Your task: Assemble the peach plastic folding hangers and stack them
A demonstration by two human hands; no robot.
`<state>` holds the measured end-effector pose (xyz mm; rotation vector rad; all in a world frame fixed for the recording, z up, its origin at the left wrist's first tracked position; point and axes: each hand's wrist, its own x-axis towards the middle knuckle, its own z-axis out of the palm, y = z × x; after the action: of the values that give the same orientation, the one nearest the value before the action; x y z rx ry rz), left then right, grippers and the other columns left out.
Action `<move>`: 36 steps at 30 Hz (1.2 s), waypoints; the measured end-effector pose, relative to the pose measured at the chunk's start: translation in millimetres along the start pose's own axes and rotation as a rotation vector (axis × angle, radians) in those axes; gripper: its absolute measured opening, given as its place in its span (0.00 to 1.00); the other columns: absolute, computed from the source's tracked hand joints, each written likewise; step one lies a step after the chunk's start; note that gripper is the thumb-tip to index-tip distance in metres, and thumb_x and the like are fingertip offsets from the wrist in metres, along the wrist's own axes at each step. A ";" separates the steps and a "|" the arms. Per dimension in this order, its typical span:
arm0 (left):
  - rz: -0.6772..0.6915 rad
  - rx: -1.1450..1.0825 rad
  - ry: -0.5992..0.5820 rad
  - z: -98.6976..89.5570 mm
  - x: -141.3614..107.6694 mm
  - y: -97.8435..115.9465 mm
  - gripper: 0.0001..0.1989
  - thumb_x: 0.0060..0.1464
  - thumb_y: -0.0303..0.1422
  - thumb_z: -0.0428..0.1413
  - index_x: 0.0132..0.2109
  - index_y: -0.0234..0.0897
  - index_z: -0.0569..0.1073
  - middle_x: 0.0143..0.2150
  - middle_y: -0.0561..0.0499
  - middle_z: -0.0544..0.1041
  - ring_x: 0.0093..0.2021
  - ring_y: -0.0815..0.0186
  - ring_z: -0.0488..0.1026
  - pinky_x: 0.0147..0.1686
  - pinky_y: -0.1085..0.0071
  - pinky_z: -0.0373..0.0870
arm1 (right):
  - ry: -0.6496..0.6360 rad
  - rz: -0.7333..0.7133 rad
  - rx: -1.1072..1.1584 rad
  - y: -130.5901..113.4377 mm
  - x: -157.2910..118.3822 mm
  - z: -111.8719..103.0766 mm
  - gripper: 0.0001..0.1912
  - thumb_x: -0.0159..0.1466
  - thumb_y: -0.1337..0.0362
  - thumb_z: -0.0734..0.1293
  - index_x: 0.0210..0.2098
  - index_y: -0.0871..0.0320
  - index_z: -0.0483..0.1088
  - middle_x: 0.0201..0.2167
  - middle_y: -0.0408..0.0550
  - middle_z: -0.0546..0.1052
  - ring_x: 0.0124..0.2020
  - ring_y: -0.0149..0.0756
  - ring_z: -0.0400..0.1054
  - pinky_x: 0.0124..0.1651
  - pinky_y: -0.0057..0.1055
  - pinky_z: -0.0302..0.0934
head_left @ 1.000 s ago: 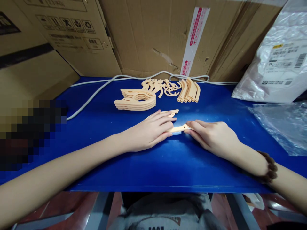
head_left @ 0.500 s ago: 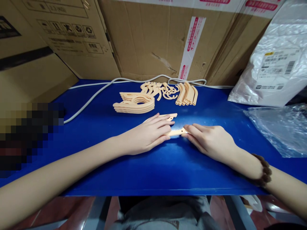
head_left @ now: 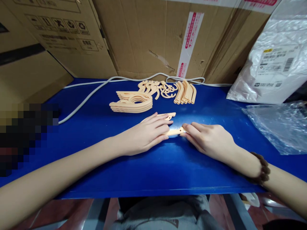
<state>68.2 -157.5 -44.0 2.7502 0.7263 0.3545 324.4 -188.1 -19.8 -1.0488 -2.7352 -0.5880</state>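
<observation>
Looks to me like you're at the steady-it-and-work-the-end step. Your left hand (head_left: 148, 134) lies spread over one frame (head_left: 174, 132), which sits in front of the stack (head_left: 137, 108), a bit right and nearer you. I can't tell whether that grip closes round the frame underneath. Your right hand (head_left: 211, 137) has a narrow grip, thumb and fingers pinched at the frame's right end, just by a small hole. Whatever else is between those fingertips is hidden from me. I'd say the next move calls for a firm left hand and a straight, gentle push or pull from the right, so the end doesn't bend.

Counting up: two hands, one frame under them (two limbs poke out, and your hand covers where they'd join). The stack itself shows about four layers. Just behind it and to the right, I get roughly four wavy pieces (head_left: 150, 87), then a tangle of hooks (head_left: 169, 96) too overlapped to count. Further right of the stack, maybe five or six bent bars (head_left: 188, 92). One cable (head_left: 88, 108) runs behind the stack and off to its left; one parcel (head_left: 268, 73) and one clear bag (head_left: 278, 127) sit well to its right, all on one blue worktop (head_left: 158, 172).
</observation>
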 end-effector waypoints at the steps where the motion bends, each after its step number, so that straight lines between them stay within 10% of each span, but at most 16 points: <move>1: -0.002 0.000 0.000 -0.2 0.0 0.2 0.18 0.72 0.38 0.39 0.54 0.36 0.69 0.67 0.46 0.64 0.71 0.59 0.50 0.71 0.52 0.41 | 0.002 -0.005 -0.010 0.0 0.1 0.0 0.22 0.75 0.57 0.49 0.42 0.59 0.71 0.27 0.44 0.76 0.24 0.31 0.70 0.24 0.31 0.44; 23: 0.007 -0.007 0.019 -1.5 0.2 1.2 0.17 0.71 0.37 0.40 0.54 0.35 0.69 0.66 0.45 0.65 0.71 0.58 0.51 0.70 0.52 0.45 | -0.243 0.167 0.406 1.4 4.5 -1.4 0.24 0.74 0.52 0.47 0.36 0.57 0.68 0.24 0.44 0.75 0.23 0.32 0.68 0.27 0.27 0.50; 36: 0.009 -0.018 0.015 -3.5 0.7 1.7 0.17 0.71 0.36 0.40 0.53 0.35 0.70 0.65 0.45 0.66 0.70 0.60 0.53 0.70 0.54 0.46 | -0.017 0.027 0.010 -0.2 0.2 1.6 0.22 0.74 0.56 0.51 0.41 0.58 0.72 0.27 0.44 0.76 0.24 0.31 0.68 0.25 0.32 0.41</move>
<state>68.5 -157.9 -40.1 2.7376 0.7120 0.3825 324.1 -187.5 -21.3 -1.0912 -2.7307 -0.5628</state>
